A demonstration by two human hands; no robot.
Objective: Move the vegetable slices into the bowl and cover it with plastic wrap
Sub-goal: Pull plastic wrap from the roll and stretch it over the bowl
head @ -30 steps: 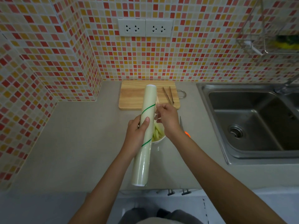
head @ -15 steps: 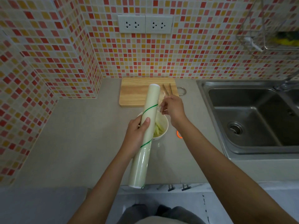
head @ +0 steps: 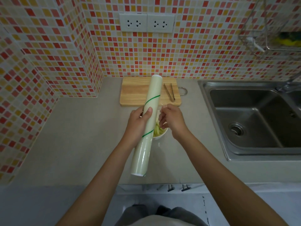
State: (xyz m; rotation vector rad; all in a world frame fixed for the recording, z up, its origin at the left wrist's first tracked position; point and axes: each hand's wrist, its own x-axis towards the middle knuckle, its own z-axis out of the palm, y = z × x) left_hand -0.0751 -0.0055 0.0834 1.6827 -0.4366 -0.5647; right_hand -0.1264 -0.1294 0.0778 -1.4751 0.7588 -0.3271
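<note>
Head view. Left hand (head: 138, 126): fingers wrapped round long pale roll of plastic wrap with green spiral stripe (head: 147, 126), held tilted above grey tabletop (head: 73, 136). Right hand (head: 172, 119): fingertips pinched on thin clear film edge just beside roll. White round bowl (head: 160, 136) below hands, mostly hidden, holding pale green vegetable slices (head: 157, 130). Rectangular wooden cutting board (head: 135, 93) behind bowl, metal tongs (head: 170, 92) lying on it. Steel sink (head: 254, 119) at right.
</note>
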